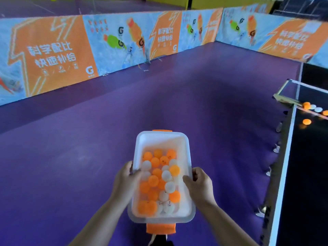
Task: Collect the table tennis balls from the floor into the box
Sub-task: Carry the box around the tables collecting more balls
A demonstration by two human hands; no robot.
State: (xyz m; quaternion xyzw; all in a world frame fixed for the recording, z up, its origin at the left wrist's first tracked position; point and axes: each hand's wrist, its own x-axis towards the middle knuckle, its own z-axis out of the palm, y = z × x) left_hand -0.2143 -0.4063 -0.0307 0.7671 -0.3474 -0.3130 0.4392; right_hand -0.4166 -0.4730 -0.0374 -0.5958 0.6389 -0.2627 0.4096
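Table tennis balls (153, 181), orange and white, lay in the white plastic box (159, 141); your left hand (125, 181) and right hand (201, 183) gripped its long rims, fingers curled.

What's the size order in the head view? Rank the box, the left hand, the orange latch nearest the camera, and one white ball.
1. box
2. left hand
3. orange latch
4. white ball
All are about equally near, so the order holds.

Open purple floor (159, 96) ahead, printed barrier boards (53, 55) fencing left and far sides, dark table (310, 166) blocking right
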